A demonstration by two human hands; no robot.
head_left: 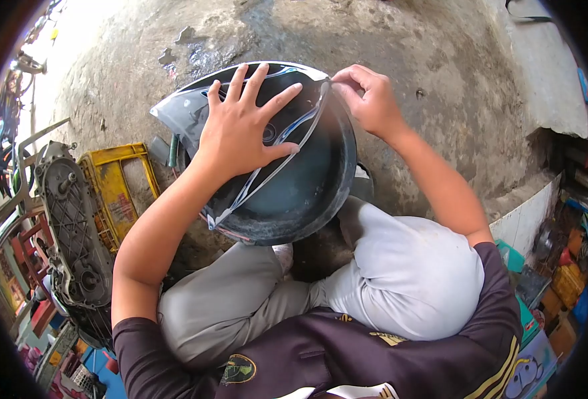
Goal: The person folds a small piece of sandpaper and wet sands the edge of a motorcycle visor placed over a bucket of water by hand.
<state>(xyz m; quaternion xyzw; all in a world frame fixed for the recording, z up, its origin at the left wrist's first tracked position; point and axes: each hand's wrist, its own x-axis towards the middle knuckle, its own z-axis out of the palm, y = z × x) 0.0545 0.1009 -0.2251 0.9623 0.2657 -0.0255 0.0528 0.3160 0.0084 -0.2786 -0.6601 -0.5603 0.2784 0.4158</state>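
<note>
A pointed, glossy see-through cover with white and blue edging, which looks like a motorcycle headlight lens (pixel 189 112), lies over a round black basin (pixel 334 193) in front of my knees. Flat across the cover rests my left hand (pixel 244 133), fingers spread and thumb near its long edge (pixel 265 181). At the cover's far right corner, my right hand (pixel 370 100) pinches with thumb and fingertips. Whatever is between those fingertips is too small to make out. Part of the basin shows beneath the cover, dark and bluish inside.
Bare stained concrete (pixel 440 80) surrounds the basin. To the left stand a yellow crate (pixel 117 189) and a grey metal engine casing (pixel 74 226). A low white panel (pixel 527 213) and cluttered parts (pixel 567 286) are at the right. My bent knees (pixel 413 272) flank the basin's near side.
</note>
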